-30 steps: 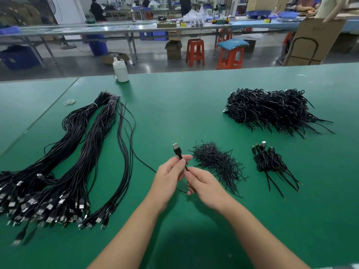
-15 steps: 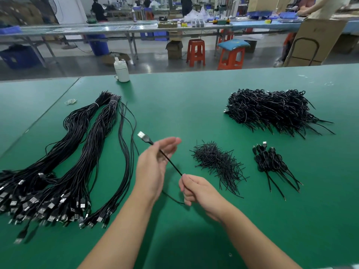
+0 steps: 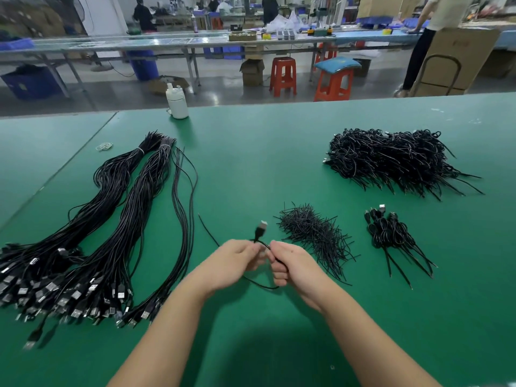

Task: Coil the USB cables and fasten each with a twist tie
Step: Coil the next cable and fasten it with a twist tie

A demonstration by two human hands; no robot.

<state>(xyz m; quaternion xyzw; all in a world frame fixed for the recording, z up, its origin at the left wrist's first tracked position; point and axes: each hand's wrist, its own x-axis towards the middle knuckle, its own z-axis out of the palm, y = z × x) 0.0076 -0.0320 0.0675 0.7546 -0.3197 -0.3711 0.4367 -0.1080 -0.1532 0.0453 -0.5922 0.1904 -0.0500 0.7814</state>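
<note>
The work surface is a green matte-covered bench [image 3: 279,163] with a seam running diagonally across its far left corner. Landmark: the loose heap of short black twist ties [image 3: 312,236] at the centre of the bench.

Just left of that heap, both hands meet above the surface. The left hand [image 3: 234,263] has its fingers curled and pinches a thin black USB cable [image 3: 261,241]; the right hand [image 3: 290,263] is closed in a fist round the same cable. The cable's silver-tipped plug [image 3: 262,227] stands up between the hands, a loop hangs below them, and its tail runs off to the left.

Well left of the heap lie long bundles of uncoiled black cables [image 3: 111,233], plugs toward the near edge. Right of the heap sits a small group of coiled, tied cables [image 3: 391,233]; beyond and right, a large pile of the same [image 3: 396,160]. Far beyond and left stands a white plastic bottle [image 3: 176,103] at the bench edge, with pale rubber bands [image 3: 104,146] near the seam.

Behind the bench: a grey floor, red plastic stools [image 3: 282,75], long worktables, cardboard boxes, blue bins, and standing persons.
</note>
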